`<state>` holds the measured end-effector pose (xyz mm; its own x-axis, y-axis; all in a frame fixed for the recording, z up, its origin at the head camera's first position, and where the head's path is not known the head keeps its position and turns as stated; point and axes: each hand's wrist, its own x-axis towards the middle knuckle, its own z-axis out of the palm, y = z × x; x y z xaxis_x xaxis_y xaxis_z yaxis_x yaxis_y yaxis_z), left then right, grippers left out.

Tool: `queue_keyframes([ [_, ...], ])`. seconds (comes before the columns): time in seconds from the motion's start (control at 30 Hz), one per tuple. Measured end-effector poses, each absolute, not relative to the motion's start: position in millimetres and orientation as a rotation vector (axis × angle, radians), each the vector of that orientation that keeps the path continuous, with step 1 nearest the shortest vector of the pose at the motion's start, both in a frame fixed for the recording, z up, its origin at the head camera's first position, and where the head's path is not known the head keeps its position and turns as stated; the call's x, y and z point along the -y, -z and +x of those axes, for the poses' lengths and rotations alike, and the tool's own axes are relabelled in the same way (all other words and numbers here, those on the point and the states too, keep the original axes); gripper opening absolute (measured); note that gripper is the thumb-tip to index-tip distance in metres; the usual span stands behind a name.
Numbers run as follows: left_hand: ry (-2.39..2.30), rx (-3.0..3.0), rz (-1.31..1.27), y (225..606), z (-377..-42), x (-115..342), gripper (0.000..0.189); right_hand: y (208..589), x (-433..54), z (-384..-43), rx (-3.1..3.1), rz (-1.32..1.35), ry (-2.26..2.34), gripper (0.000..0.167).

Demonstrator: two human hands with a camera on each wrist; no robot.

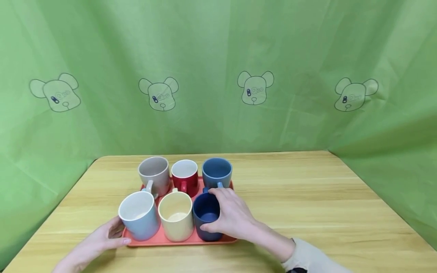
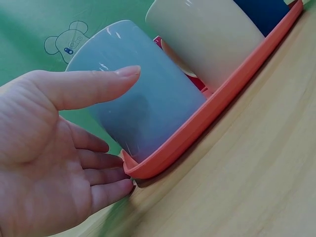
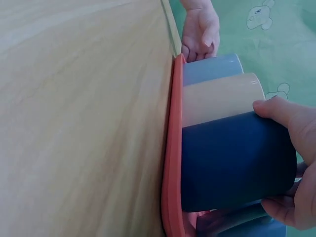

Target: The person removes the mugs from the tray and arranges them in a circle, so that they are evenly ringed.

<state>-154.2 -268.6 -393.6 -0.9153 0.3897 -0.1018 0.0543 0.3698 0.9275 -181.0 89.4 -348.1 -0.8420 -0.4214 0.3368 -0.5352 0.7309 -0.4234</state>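
Navy mug [image 1: 206,221], partly hidden by right fingers [image 1: 222,196] gripping its rim, left fingers [image 2: 111,176] spread at tray corner [image 2: 148,168]

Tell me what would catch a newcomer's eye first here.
Six coloured mugs stand on a coral tray on the wooden table, in two rows of three. The right hand grips the navy mug at the near right, while the left hand is at the tray's near left corner. Behind, four cartoon heads mark the green backdrop.

Navy mug [image 3: 234,163], pale-blue mug [image 1: 141,224], cream mug [image 1: 177,225], red mug [image 1: 191,184] that's white inside. Tray's kinda coral [image 1: 158,239], and the green curtain's [image 1: 211,121] got cartoon animal-head outlines [image 1: 254,88].
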Motion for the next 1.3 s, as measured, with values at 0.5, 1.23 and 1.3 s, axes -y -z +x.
queue_keyframes([
  [0.5,-1.56,-2.367,0.375,395.1,-155.1,266.8,0.081,313.6,-119.9,-162.9,2.761,0.804,-0.926,0.079],
  [1.23,-1.58,-2.375,0.39,394.7,-151.9,270.1,0.08,306.7,-225.3,-163.7,2.667,0.517,-0.808,0.083],
  [1.3,-1.584,-2.381,0.399,395.1,-152.0,269.4,0.08,312.8,-234.2,-171.1,2.665,0.484,-0.765,0.083],
])
